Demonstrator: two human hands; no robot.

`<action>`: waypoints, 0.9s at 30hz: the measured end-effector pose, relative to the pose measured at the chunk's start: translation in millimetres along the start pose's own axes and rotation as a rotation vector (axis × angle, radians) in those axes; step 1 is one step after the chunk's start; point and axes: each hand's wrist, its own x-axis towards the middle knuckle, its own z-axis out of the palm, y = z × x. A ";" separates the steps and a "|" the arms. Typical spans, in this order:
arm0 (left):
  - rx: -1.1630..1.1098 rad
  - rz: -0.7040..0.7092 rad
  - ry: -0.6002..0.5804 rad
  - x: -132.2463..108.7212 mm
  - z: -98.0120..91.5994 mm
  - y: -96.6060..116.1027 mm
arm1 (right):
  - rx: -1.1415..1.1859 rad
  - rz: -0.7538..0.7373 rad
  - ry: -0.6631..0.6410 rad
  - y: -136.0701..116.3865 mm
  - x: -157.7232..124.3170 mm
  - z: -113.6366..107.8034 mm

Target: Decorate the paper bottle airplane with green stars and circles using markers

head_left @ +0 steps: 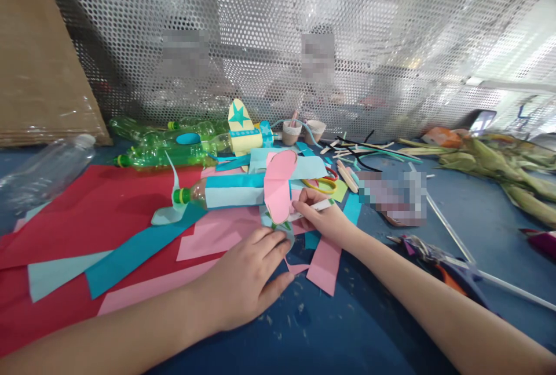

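Note:
My right hand [321, 218] is closed around a white marker [322, 206] with a green end, its tip pointing left at the papers. My left hand [256, 276] lies with fingers stretched out over a small light-blue paper piece [290, 237] with green marks, partly hidden under the fingertips. Just beyond both hands, a plastic bottle [234, 190] wrapped in blue and light-blue paper lies on its side, its green cap to the left. A rounded pink paper shape [278, 186] stands across its right end.
Red paper [147, 213] and coloured strips spread left. Green bottles [169, 152] and a yellow paper-covered bottle [245, 140] lie behind. Yellow-handled scissors [322, 185] are by my right hand. A glue gun [438, 259], a white stick [516, 289] and dry husks [499, 160] lie right.

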 end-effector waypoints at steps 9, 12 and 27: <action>0.054 0.010 -0.011 2.5 -3.9 2.3 | -0.002 -0.004 -0.011 0.7 0.3 0.8; 0.049 0.015 -0.016 2.6 -3.4 2.2 | 0.002 0.000 -0.002 0.6 0.3 0.5; 0.043 0.017 -0.030 3.1 -5.1 2.2 | 0.000 -0.002 0.025 1.0 0.7 -0.2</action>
